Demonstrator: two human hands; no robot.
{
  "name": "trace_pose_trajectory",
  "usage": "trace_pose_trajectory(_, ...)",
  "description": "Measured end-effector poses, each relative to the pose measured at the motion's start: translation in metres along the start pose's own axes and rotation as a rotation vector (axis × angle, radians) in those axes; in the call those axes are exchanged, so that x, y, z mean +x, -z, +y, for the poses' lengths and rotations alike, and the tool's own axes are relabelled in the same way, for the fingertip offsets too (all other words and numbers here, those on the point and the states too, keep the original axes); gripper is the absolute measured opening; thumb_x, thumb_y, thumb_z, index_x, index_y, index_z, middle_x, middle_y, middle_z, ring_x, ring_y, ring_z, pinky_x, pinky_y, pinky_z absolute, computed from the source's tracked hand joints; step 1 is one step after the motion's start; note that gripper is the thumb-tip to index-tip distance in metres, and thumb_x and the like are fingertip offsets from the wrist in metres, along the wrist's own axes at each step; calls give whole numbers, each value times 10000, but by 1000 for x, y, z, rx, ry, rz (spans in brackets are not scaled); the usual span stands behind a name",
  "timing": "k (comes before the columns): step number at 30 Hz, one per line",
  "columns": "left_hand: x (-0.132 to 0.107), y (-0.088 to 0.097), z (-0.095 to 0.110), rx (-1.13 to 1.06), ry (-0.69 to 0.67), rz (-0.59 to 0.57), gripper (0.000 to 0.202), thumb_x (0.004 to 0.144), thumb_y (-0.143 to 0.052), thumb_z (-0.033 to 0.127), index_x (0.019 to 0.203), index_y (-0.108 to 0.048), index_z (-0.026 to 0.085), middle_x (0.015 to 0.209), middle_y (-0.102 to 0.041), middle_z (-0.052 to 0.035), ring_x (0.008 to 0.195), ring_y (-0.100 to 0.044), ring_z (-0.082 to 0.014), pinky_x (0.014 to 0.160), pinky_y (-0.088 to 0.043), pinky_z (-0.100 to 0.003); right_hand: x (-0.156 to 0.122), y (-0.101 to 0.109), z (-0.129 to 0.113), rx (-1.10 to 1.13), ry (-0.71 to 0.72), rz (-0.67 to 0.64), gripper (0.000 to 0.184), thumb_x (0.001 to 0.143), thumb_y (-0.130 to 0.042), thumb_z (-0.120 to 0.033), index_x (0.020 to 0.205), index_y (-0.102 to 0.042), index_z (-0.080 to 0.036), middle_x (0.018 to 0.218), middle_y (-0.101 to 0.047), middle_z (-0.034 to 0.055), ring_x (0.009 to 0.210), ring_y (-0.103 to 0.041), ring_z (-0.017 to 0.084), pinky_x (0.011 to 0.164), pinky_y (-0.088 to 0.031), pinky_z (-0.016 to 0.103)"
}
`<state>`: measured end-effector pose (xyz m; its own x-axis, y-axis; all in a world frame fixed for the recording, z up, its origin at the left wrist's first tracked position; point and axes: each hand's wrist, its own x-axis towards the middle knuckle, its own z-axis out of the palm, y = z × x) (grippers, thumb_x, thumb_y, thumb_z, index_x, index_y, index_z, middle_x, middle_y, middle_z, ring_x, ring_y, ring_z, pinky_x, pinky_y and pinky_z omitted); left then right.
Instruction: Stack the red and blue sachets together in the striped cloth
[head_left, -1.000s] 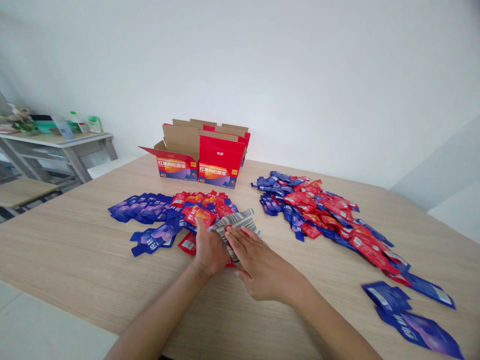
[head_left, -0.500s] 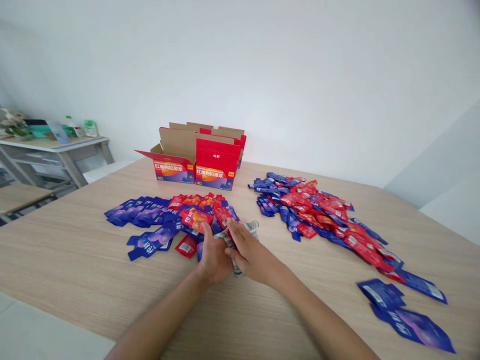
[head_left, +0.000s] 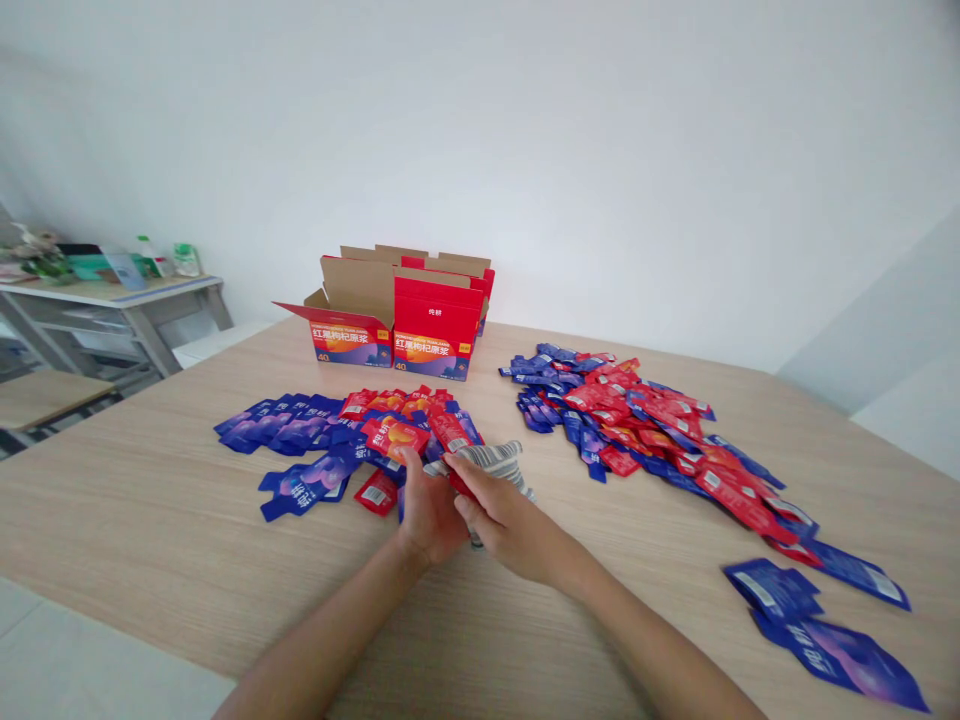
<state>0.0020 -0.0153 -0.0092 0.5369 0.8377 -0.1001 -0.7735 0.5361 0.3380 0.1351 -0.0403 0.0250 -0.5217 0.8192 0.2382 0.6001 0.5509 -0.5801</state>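
Observation:
Both my hands meet over a grey-and-white striped cloth (head_left: 495,462) near the middle of the wooden table (head_left: 150,520). My left hand (head_left: 427,510) curls around the cloth's left edge, thumb up. My right hand (head_left: 506,520) lies on the cloth and pinches it together with a red sachet (head_left: 459,478) at its top edge. Just left of my hands lies a spread of blue and red sachets (head_left: 337,435). Behind them stand open red cardboard boxes (head_left: 409,315).
A larger heap of mixed red and blue sachets (head_left: 645,425) runs along the right side of the table. A few blue sachets (head_left: 814,625) lie near the right front edge. A grey desk with bottles (head_left: 112,290) stands at the far left by the wall.
The cloth was bunched tighter between my hands half a second ago and now shows more again. My right fingers have shifted to pinch at its top edge by a red sachet.

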Motion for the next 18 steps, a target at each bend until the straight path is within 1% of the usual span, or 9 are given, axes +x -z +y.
trace_pose_trajectory(2,0,-2,6,-11,-26,-6,1038,840,-197,867,1312,-612,40,1282,-664,-249,1332,-530,-393,1172,-321,-542,-4,1,-7,-93,17,-37,574,1008,-428,-184,1569,-325,-130,1594,-392,153,1477,-378,234,1214,-346,456)
trace_pose_trajectory(4,0,-4,10,-14,-48,3,1036,850,-197,855,1338,-590,30,1283,-660,-253,1310,-548,-392,1160,-338,-543,-7,-1,-11,-169,54,-52,609,998,-409,-138,1590,-264,-114,1609,-358,163,1498,-334,231,1219,-341,455)
trace_pose_trajectory(7,-1,-5,14,-12,-86,7,1004,874,-176,829,1369,-573,50,1277,-668,-236,1295,-563,-379,1151,-353,-539,-7,-4,-9,-203,107,-50,661,996,-392,-108,1618,-171,-147,1631,-316,138,1514,-292,216,1225,-336,449)
trace_pose_trajectory(9,-1,-4,16,-6,-87,8,994,878,-176,822,1356,-587,54,1255,-680,-232,1286,-571,-377,1146,-363,-533,-4,-6,-4,-157,129,-23,658,1010,-394,-135,1624,-161,-187,1640,-299,109,1514,-290,209,1225,-335,444)
trace_pose_trajectory(10,-1,-4,16,3,-66,8,994,875,-183,825,1345,-595,52,1246,-685,-233,1285,-572,-379,1144,-365,-530,-2,-8,-1,-115,136,-2,637,1023,-390,-159,1622,-179,-207,1637,-310,94,1509,-303,207,1223,-337,444)
trace_pose_trajectory(12,0,-2,12,16,13,-1,993,867,-200,835,1343,-599,61,1249,-686,-229,1298,-563,-383,1143,-364,-528,2,-12,6,-20,129,58,576,1050,-370,-224,1610,-237,-246,1614,-367,70,1487,-352,208,1214,-347,450)
trace_pose_trajectory(15,0,2,-6,5,112,-30,964,862,-207,840,1401,-563,124,1312,-664,-199,1338,-534,-371,1147,-359,-523,7,-20,18,100,51,224,512,1077,-318,-345,1582,-325,-266,1565,-454,68,1450,-421,215,1193,-373,461)
trace_pose_trajectory(17,0,6,-22,-3,138,-36,909,875,-233,823,1441,-530,177,1375,-633,-166,1378,-500,-347,1162,-348,-497,9,-26,22,146,-16,344,511,1074,-323,-408,1556,-385,-251,1563,-458,81,1453,-416,219,1192,-371,458)
trace_pose_trajectory(18,0,8,-29,-5,122,-18,856,893,-257,796,1450,-522,202,1388,-629,-145,1386,-494,-330,1168,-346,-478,9,-29,24,154,-37,389,512,1068,-342,-422,1542,-411,-241,1570,-448,88,1462,-402,219,1197,-363,453)
